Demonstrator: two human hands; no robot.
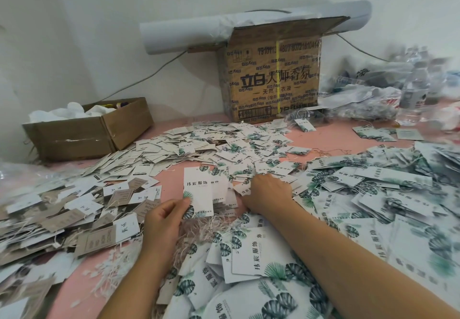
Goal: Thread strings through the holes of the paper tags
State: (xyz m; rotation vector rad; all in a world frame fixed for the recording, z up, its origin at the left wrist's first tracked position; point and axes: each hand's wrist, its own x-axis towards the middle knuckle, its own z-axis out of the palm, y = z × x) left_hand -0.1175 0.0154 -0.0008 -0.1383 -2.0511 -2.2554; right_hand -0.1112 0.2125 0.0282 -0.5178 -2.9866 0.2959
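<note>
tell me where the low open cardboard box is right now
In the head view the low open cardboard box sits at the left rear of the pink table, left of the tall printed carton.

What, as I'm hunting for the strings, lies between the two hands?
Head view: the leaf-print tags held by the left hand, with a tangle of strings just below, before the right hand.

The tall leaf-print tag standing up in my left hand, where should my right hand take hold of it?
Pinch the tall tag at its free top edge, coming from above and the right. It stands upright, the left hand pinches its lower left corner, and the right hand rests to its right, on the scattered tags.
</note>
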